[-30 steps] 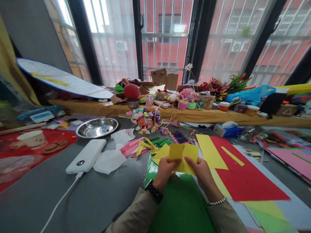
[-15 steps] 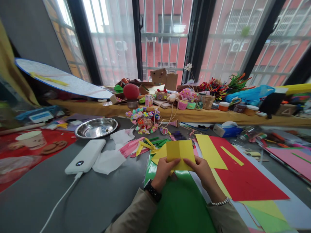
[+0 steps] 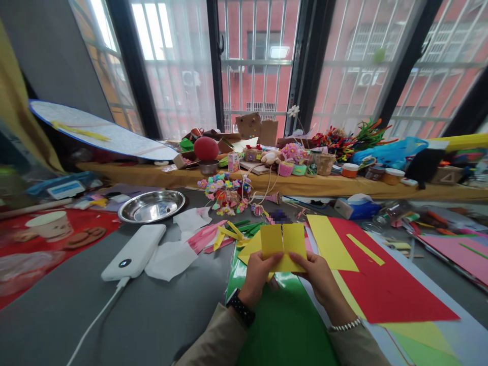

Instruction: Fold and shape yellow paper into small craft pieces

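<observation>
A piece of yellow paper (image 3: 272,241) is held up in front of me, with a split running down from its top edge along the middle. My left hand (image 3: 257,274) pinches its left half, thumb on the near face. On the right half, my right hand (image 3: 318,279) grips in the same way. Both hands are closed on the paper above a shiny green sheet (image 3: 285,320). Behind them lies another yellow piece (image 3: 249,246), partly hidden, beside yellow, green and pink paper strips (image 3: 229,231).
Red paper (image 3: 392,290) and yellow paper (image 3: 330,244) lie to the right. On the left are a white power bank (image 3: 133,254) with a cable, a metal plate (image 3: 152,219) and a paper cup (image 3: 49,226). Craft items crowd the window ledge (image 3: 152,178).
The yellow paper was whole along its centre crease; now a gap has opened from the top edge down the middle. Both hands keep their hold, and the view has shifted slightly.
</observation>
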The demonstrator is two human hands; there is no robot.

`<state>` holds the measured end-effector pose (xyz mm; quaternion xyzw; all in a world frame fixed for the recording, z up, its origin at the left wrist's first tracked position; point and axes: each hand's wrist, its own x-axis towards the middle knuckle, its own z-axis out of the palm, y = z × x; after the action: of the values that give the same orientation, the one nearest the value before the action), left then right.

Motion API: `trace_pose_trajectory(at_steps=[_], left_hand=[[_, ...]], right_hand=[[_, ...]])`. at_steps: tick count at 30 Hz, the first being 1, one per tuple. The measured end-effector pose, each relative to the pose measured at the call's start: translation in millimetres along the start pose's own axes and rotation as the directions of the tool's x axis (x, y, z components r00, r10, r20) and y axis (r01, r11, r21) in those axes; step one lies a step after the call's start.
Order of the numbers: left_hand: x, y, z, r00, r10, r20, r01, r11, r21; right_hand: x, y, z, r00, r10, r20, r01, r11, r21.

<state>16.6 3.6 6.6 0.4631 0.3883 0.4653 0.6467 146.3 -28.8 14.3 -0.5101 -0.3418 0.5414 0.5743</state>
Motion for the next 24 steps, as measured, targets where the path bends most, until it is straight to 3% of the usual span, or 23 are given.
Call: trace_pose_trajectory(at_steps=[2, 5, 16, 20, 24], left_hand=[[2, -2, -2, 0.996, -0.062, 0.062, 0.062, 0.998, -0.004], [5, -4, -2, 0.995, -0.087, 0.038, 0.088, 0.996, -0.023], [2, -1, -2, 0.996, 0.089, -0.025, -0.086, 0.992, 0.096], [3, 2, -4, 1.000, 0.024, 0.005, -0.025, 0.995, 0.093], [2, 7, -6, 0.992, -0.063, 0.112, 0.053, 0.995, 0.088]], right_hand=[[0, 0, -1, 0.999, 0.034, -0.003, -0.034, 0.999, -0.031], [0, 1, -2, 0.999, 0.040, 0.013, -0.039, 0.997, -0.067], [-2, 2, 2, 0.999, 0.011, 0.042, -0.011, 1.000, 0.010], [-1, 1, -1, 0.999, -0.040, 0.038, 0.041, 0.998, -0.047], [-1, 0, -1, 0.998, -0.066, 0.006, 0.067, 0.993, -0.098]])
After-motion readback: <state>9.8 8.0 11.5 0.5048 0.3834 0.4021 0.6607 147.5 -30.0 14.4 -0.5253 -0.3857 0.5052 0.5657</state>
